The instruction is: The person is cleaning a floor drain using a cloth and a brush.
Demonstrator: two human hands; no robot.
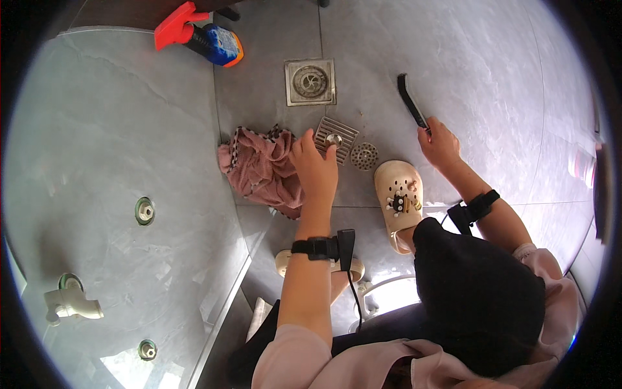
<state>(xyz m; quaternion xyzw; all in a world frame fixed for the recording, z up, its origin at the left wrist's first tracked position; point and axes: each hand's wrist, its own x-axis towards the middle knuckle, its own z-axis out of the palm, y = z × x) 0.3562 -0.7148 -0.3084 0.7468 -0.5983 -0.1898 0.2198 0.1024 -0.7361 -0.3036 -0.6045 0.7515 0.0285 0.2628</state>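
Note:
My left hand (315, 165) hovers at the near left edge of a slotted square metal drain grate (348, 134). Its thumb and fingers are apart, and a small shiny round piece (334, 140) lies by the thumb tip. Whether the fingertips touch the grate I cannot tell. Just right of the grate sits a round perforated strainer (364, 156). My right hand (440, 144) is closed around the lower end of a slim black brush (411, 100), which points away and to the left. Farther off, the square floor drain (311, 82) lies uncovered, its round insert showing.
A crumpled pink towel (262, 165) lies left of my left hand. A spray bottle with a red trigger (217, 44) stands at the far left. My beige clog (398, 194) is near the strainer. A tap (74, 303) and pipe fittings (145, 211) stick out from the left wall.

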